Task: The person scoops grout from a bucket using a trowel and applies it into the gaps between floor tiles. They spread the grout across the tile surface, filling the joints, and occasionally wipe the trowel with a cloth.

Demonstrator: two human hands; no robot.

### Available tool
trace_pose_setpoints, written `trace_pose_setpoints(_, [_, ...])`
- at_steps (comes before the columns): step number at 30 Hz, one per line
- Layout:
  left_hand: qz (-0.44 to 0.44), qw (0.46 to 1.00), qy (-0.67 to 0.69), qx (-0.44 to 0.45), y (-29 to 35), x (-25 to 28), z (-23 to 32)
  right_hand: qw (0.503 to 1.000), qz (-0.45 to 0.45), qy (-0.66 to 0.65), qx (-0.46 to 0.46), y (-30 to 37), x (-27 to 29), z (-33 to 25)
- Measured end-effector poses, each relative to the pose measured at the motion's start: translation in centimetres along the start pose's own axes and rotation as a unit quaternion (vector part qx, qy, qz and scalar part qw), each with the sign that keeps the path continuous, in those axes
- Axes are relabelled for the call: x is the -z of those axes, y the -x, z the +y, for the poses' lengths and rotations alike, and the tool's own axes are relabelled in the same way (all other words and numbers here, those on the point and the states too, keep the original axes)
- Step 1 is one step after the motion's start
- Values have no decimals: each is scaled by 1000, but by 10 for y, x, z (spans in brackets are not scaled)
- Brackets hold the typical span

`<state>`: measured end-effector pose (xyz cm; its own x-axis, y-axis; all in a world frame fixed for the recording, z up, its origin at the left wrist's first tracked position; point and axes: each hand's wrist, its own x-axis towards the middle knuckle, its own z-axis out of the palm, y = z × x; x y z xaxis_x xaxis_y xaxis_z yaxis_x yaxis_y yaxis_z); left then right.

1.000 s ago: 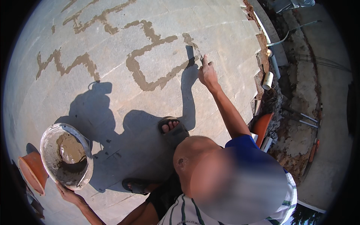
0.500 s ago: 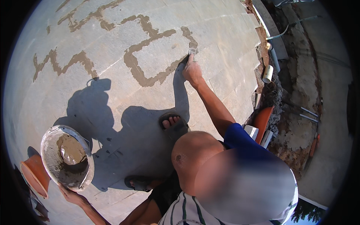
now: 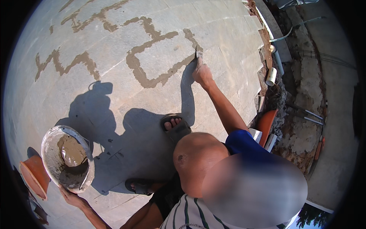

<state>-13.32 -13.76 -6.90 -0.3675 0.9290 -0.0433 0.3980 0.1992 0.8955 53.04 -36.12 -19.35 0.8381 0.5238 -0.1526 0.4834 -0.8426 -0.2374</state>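
Note:
My right hand [image 3: 203,74] is closed around a small putty knife [image 3: 199,54], index finger stretched toward the blade. The blade touches the paving at the corner of a wet mortar line [image 3: 144,81], which runs along joints between the grey slabs. At lower left, a pale, mortar-smeared bucket [image 3: 91,172] is tilted so that its mouth faces up toward me. Wet grey-brown mortar [image 3: 72,152] lies inside it. My left hand [image 3: 72,198] grips the bucket low on its near side; some of its fingers are hidden beneath.
An orange-brown pot [image 3: 35,176] lies on its side left of the bucket. More mortar lines [image 3: 61,68] zigzag over the paving [image 3: 114,95]. To the right, the slabs end in a jagged edge beside rubble, a white pipe [image 3: 271,76] and a curved orange piece [image 3: 267,126].
My right hand has shifted slightly right and the putty knife's blade has turned. Mortar shows more fully at the corner beneath it. My left hand and the bucket have barely moved.

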Motion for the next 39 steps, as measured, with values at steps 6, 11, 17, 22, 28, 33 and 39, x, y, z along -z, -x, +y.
trace_pose_setpoints(6, [-3,1000,-24,-18,-2,2,4,998,-31,31,37,14,30,7])
trace_pose_setpoints(11, [-5,1000,-29,-5,6,-4,11,999,-17,20,27,13,5,19])
trace_pose_setpoints(17, [-12,1000,-2,4,10,-5,17,996,-70,27,56,24,10,24])
trace_pose_setpoints(22, [5,1000,14,26,-4,7,-1,983,-131,81,101,-11,98,20])
trace_pose_setpoints(28, [11,1000,4,19,-9,7,-12,977,-109,111,149,-105,126,-10])
trace_pose_setpoints(33, [25,999,-16,18,-5,6,-7,959,-124,149,207,-147,114,-28])
trace_pose_setpoints(39, [9,1000,-21,0,-1,3,1,946,-133,168,243,-125,101,-2])
